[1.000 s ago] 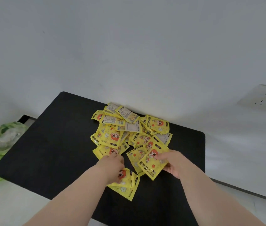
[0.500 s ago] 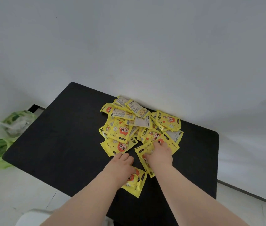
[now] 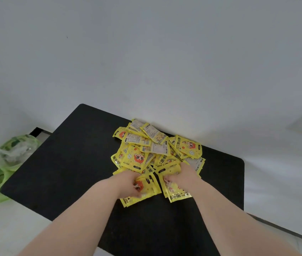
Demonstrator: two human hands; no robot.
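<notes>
Gathering step: just beside the pile (image 3: 157, 148), the left hand (image 3: 128, 183) and the right hand (image 3: 185, 177) each clutch yellow packets (image 3: 177, 194). The next move probably needs joining both bundles evenly.

The yellow sachets (image 3: 137, 159) were of thin printed plastic film, glossy enough to catch pale glints along their creases, and those gripped by the left hand (image 3: 128, 183) and the right hand (image 3: 185, 177) were crumpled where the fingers bent them. The black tabletop (image 3: 63, 163) beneath looked matt and finely grained, with no shine on it. The green bags (image 3: 4, 163) at the left were of thin, wrinkled, half-clear plastic, and the wall (image 3: 146, 61) was smooth and matt.
</notes>
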